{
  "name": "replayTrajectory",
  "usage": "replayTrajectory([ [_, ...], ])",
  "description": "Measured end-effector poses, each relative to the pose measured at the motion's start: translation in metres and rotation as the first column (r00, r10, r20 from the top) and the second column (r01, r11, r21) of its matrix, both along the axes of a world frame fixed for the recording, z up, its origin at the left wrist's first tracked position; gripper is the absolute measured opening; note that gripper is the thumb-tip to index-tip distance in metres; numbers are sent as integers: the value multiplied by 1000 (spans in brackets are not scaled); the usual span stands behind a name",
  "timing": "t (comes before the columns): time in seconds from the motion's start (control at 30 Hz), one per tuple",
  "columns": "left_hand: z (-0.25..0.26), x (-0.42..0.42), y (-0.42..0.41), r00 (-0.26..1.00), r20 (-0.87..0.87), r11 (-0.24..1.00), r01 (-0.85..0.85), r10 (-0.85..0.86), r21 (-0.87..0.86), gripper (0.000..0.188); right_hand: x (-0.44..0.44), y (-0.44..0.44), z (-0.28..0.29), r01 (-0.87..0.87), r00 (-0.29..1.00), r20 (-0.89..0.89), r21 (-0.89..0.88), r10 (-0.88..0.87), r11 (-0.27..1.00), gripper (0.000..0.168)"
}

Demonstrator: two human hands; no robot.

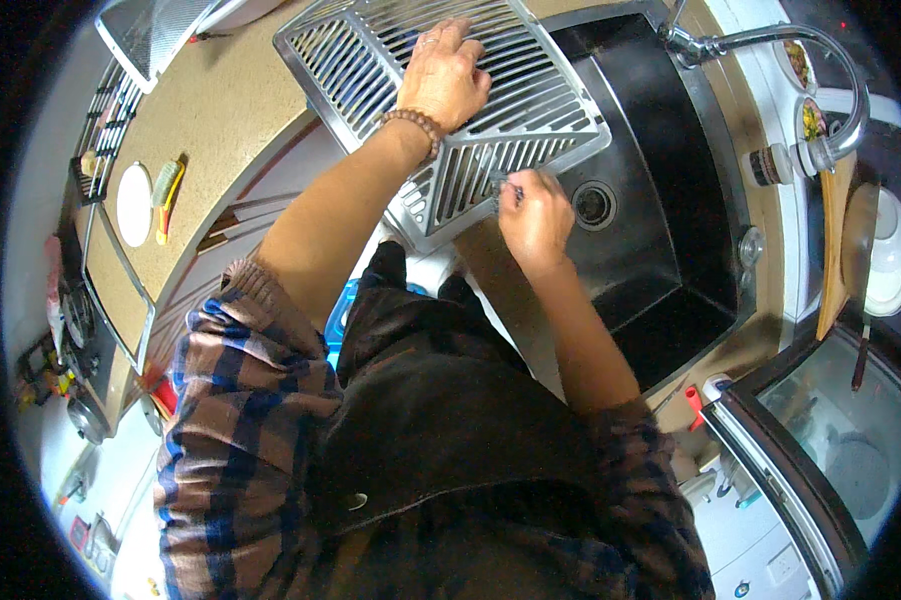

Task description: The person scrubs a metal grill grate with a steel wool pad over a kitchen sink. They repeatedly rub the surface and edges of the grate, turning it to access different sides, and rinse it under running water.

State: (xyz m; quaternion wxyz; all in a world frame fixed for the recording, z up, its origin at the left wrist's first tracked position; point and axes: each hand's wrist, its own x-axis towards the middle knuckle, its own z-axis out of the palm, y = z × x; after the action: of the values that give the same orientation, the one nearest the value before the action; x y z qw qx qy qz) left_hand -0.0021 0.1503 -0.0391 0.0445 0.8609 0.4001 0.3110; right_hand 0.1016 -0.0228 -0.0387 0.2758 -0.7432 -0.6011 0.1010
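A slatted metal filter panel (pixel 495 90), much like a range hood filter, lies tilted across the counter edge and the left part of the dark sink (pixel 630 172). My left hand (pixel 443 79), with a beaded bracelet at the wrist, rests on its slats. Near the panel's lower right edge, my right hand (pixel 534 217) is closed on a small greyish scrubber (pixel 501 187), probably steel wool, mostly hidden by the fingers. The sink drain (pixel 594 205) lies just right of that hand.
A chrome faucet (pixel 765 37) arches over the back rim. On the left counter are a scrub brush (pixel 166 196), a white oval thing (pixel 134 204) and a metal frame (pixel 90 262). A wooden board (pixel 835 247) and a knife (pixel 860 255) stand at right, near a glass-topped cabinet (pixel 840 427).
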Motion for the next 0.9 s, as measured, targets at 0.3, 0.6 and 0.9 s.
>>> replayTrajectory([
  [0.3,0,2,5,1000,-10,1000,0,0,29,23,-12,8,-6,97,995,40,-25,-96,995,10],
  [0.6,-1,3,7,1000,-2,1000,-3,3,28,24,-8,16,-7,120,993,15,-54,-119,991,11],
  [0.9,-7,2,1,1000,-21,1000,12,-11,14,22,-13,9,-1,131,991,19,-81,-130,988,10],
])
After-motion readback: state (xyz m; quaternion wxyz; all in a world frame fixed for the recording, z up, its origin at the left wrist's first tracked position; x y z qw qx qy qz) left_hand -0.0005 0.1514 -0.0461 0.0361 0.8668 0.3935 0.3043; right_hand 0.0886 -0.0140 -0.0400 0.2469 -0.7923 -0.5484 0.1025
